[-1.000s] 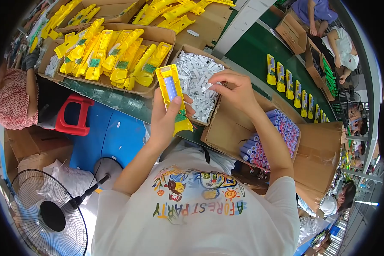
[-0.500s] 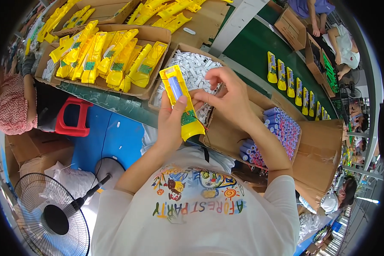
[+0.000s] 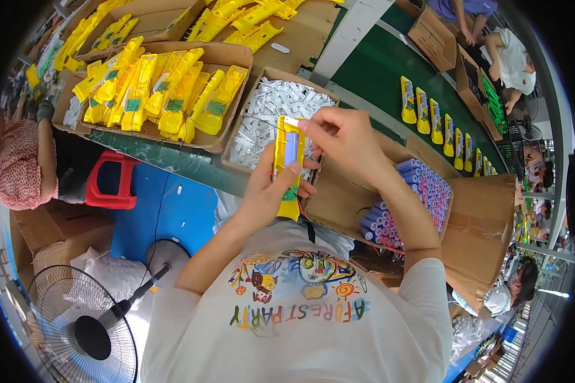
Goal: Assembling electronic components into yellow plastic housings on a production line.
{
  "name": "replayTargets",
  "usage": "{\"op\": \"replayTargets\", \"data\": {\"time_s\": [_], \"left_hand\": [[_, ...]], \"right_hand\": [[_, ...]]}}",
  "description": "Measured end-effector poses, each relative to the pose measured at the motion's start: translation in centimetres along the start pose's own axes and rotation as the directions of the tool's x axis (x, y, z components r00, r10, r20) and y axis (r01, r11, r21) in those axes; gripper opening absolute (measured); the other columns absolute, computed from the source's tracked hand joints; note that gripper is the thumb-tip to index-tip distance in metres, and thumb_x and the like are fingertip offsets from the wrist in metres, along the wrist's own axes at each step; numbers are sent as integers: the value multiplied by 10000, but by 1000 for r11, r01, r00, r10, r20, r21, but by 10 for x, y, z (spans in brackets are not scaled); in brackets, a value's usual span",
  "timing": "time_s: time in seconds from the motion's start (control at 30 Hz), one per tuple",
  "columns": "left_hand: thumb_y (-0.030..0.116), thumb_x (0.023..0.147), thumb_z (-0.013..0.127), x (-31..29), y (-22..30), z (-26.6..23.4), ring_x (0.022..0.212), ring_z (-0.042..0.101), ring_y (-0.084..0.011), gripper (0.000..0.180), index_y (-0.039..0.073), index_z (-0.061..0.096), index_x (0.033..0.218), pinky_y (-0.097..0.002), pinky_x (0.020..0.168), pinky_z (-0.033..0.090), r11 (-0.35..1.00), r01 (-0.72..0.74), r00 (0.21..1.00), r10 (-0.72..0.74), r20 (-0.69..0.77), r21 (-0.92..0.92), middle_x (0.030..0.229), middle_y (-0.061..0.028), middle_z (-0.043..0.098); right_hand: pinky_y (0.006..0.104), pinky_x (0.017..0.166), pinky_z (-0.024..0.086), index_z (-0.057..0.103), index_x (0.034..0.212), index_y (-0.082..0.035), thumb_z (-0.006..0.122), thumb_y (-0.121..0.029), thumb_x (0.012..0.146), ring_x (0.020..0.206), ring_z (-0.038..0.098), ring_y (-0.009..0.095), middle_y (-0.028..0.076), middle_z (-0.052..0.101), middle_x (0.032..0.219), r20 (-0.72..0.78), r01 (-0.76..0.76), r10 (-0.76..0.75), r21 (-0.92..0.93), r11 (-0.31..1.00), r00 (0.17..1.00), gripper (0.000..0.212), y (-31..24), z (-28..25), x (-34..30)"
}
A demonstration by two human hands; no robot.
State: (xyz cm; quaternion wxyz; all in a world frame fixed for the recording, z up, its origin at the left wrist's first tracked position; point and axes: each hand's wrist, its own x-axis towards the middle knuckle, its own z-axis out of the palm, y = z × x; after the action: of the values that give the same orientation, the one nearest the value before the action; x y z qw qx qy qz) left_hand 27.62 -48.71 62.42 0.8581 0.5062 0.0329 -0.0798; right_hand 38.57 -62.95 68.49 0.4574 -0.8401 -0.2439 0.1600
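My left hand (image 3: 266, 187) is closed around a yellow plastic housing (image 3: 289, 211), which stands nearly lengthwise before my chest. Inside it lies a purple cylindrical battery (image 3: 291, 148), with a green circuit board (image 3: 291, 193) below, partly covered by my thumb. At the housing's far end, my right hand (image 3: 350, 139) pinches a small white plastic piece (image 3: 292, 120) between thumb and fingers. Whether that piece is seated in the housing or only touching it I cannot tell. Just beyond both hands is a carton of loose white plastic pieces (image 3: 257, 127).
At left, a carton (image 3: 222, 142) holds several yellow housings with boards and wires. Purple batteries (image 3: 421, 191) fill a box at right. Yellow housings (image 3: 422, 112) line the green conveyor (image 3: 370, 76). A red stool (image 3: 112, 182) and a fan (image 3: 89, 335) stand at left. Co-workers sit nearby.
The housing has shifted right and turned straighter in my left hand. My right hand has moved from the housing's side to its far end, where a white piece now shows in its fingers.
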Motion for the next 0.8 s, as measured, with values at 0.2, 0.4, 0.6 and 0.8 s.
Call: {"op": "replayTargets", "data": {"time_s": [0.2, 0.4, 0.6, 0.8], "left_hand": [[221, 984, 483, 2, 1, -3, 768, 650, -168, 427, 61, 312, 1341, -277, 678, 529, 998, 43, 998, -41, 54, -41, 1110, -144, 595], [237, 981, 492, 9, 2, -5, 758, 642, -157, 440, 73, 308, 1346, -280, 688, 533, 999, 46, 991, -43, 123, -24, 1134, -142, 588], [252, 982, 505, 21, 0, 13, 914, 623, -171, 478, 86, 272, 1365, -328, 826, 516, 990, 126, 962, -106, 250, -67, 1215, -141, 546], [139, 933, 540, 57, 97, -62, 1038, 575, -178, 224, 16, 611, 1106, -315, 898, 445, 674, -299, 802, 561, -205, 675, 1128, -97, 612]], "right_hand": [[209, 443, 390, 632, 750, 10, 678, -175, 874, 506, 530, 41, 9, 590, 588, -39, 4, -2, 54, 999, 999, 227, 8, 6, -2], [202, 502, 410, 629, 851, 0, 684, -161, 868, 596, 537, 32, 4, 609, 678, -127, 105, -124, -150, 983, 984, 172, 11, -8, 2], [210, 637, 483, 615, 1064, -27, 601, -121, 922, 749, 575, 59, 38, 635, 907, -20, 177, -177, 0, 984, 984, 171, 39, -22, 2], [338, 691, 520, 620, 1133, -53, 466, -194, 984, 808, 666, 229, 131, 678, 946, -561, -117, -201, -479, 870, 803, 256, 151, -191, 99]]}}
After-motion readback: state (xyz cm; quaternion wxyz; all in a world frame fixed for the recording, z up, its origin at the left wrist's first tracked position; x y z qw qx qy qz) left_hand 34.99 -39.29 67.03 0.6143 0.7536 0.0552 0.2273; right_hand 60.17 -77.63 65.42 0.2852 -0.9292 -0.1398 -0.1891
